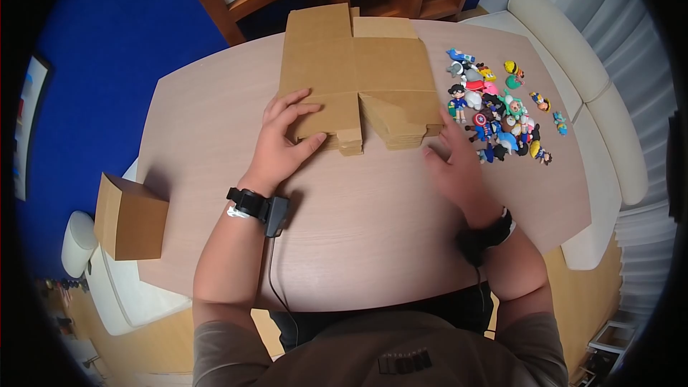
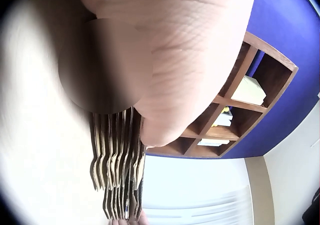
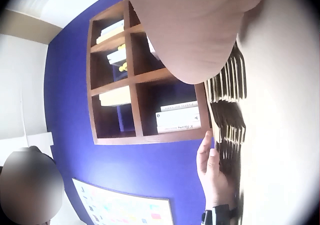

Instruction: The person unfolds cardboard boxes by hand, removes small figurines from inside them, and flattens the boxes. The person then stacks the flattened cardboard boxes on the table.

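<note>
A stack of flattened cardboard boxes (image 1: 322,64) lies on the table, its layered edges (image 2: 117,155) showing in the left wrist view. My left hand (image 1: 276,145) rests on the stack's left side, fingers spread over the top sheet and thumb along the near edge. At the right edge of the stack is my right hand (image 1: 456,168), slightly blurred, its fingers extended beside the cardboard. From the right wrist view, the left hand (image 3: 216,177) shows against the far side of the layers. The top sheet has a raised, creased flap (image 1: 398,115) near the right hand.
Several small toy figures (image 1: 494,111) lie in a pile on the table's right side. An assembled cardboard box (image 1: 136,222) stands at the left edge of the table (image 1: 344,244). A wooden shelf (image 1: 308,0) rises behind the table, and a cream sofa (image 1: 602,93) sits to the right.
</note>
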`<action>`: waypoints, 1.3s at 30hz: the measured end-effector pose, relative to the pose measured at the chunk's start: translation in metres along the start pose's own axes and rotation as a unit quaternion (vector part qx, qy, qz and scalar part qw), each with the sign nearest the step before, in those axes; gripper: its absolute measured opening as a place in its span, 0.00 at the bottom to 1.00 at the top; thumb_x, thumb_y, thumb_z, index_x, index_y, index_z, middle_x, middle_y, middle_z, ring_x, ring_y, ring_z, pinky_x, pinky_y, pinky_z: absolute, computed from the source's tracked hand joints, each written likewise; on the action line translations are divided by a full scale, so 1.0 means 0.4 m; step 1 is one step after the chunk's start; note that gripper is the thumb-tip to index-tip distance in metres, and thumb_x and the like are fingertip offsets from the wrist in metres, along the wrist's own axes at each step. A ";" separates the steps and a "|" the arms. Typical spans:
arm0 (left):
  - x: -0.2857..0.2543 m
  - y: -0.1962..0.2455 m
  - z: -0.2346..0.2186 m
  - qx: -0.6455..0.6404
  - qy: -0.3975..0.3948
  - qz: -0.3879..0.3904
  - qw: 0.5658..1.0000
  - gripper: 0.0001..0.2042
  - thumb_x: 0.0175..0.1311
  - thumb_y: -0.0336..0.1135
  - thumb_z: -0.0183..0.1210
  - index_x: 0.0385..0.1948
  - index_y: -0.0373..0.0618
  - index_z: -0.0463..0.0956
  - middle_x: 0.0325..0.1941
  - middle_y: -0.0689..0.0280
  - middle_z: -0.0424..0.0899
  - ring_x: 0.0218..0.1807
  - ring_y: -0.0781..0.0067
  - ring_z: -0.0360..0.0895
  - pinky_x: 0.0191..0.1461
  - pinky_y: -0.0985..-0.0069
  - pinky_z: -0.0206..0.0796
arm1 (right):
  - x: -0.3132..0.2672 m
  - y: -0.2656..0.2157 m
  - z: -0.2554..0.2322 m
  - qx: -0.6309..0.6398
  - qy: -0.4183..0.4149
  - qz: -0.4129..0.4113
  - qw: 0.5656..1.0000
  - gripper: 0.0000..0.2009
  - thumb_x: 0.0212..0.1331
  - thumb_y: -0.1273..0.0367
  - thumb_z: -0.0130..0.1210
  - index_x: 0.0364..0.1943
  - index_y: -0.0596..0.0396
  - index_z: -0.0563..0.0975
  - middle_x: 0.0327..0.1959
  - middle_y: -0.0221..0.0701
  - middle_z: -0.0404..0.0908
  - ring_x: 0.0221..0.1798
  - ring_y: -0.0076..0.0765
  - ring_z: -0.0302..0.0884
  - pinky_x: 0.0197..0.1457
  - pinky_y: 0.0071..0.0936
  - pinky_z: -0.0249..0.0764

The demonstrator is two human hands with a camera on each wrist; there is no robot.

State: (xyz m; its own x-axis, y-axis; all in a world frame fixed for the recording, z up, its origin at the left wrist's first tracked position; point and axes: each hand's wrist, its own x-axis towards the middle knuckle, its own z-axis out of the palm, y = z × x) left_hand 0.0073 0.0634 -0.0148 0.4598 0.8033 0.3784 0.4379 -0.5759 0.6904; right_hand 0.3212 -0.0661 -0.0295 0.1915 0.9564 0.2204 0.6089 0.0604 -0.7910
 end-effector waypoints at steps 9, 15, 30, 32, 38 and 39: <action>0.004 0.004 0.011 -0.113 0.020 -0.037 0.993 0.21 0.63 0.27 0.71 0.58 0.46 0.79 0.76 0.58 0.66 0.80 0.57 0.62 0.82 0.61 0.58 | 0.003 -0.019 -0.010 0.159 -0.009 -0.006 0.987 0.33 0.69 0.78 0.56 0.78 0.66 0.59 0.73 0.42 0.73 0.74 0.36 0.73 0.68 0.30 0.73; 0.017 -0.084 0.027 -0.188 0.143 -0.117 0.964 0.25 0.68 0.23 0.67 0.65 0.46 0.72 0.76 0.56 0.59 0.78 0.58 0.64 0.82 0.64 0.60 | 0.008 0.010 -0.010 0.008 0.040 -0.044 0.998 0.33 0.70 0.73 0.58 0.77 0.66 0.60 0.75 0.49 0.70 0.78 0.47 0.67 0.74 0.35 0.69; 0.015 -0.067 0.025 -0.213 0.107 -0.173 0.956 0.23 0.72 0.22 0.61 0.68 0.40 0.71 0.78 0.53 0.69 0.79 0.60 0.66 0.79 0.69 0.61 | 0.009 0.032 0.005 0.028 0.007 -0.047 0.998 0.35 0.68 0.70 0.61 0.76 0.68 0.60 0.78 0.56 0.64 0.83 0.56 0.57 0.82 0.42 0.59; 0.016 -0.065 0.026 -0.211 0.127 -0.166 0.955 0.23 0.71 0.23 0.62 0.68 0.39 0.71 0.77 0.50 0.68 0.79 0.57 0.66 0.80 0.68 0.61 | 0.007 0.040 0.010 0.074 0.013 -0.044 0.996 0.35 0.69 0.72 0.59 0.77 0.67 0.59 0.76 0.51 0.68 0.80 0.49 0.64 0.80 0.39 0.62; 0.025 -0.057 -0.010 -0.355 0.149 -0.256 0.887 0.31 0.73 0.27 0.60 0.76 0.31 0.59 0.75 0.52 0.72 0.75 0.61 0.71 0.77 0.69 0.65 | 0.024 0.008 -0.010 0.260 0.005 0.006 0.966 0.29 0.73 0.78 0.51 0.77 0.66 0.59 0.72 0.41 0.74 0.73 0.33 0.72 0.75 0.29 0.66; 0.026 -0.064 -0.011 -0.355 0.148 -0.256 0.887 0.31 0.73 0.27 0.60 0.76 0.31 0.59 0.75 0.52 0.72 0.75 0.61 0.71 0.77 0.69 0.65 | 0.026 0.004 -0.011 0.260 0.006 0.006 0.966 0.29 0.73 0.78 0.51 0.77 0.66 0.59 0.72 0.41 0.74 0.73 0.33 0.72 0.75 0.29 0.66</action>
State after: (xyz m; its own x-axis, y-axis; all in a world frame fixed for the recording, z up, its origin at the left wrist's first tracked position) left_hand -0.0025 0.0872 -0.0256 0.0715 0.9972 -0.0235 -0.1147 0.0316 0.9929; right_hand 0.3277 -0.0573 -0.0261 0.2066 0.9548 0.2136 0.1393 0.1874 -0.9724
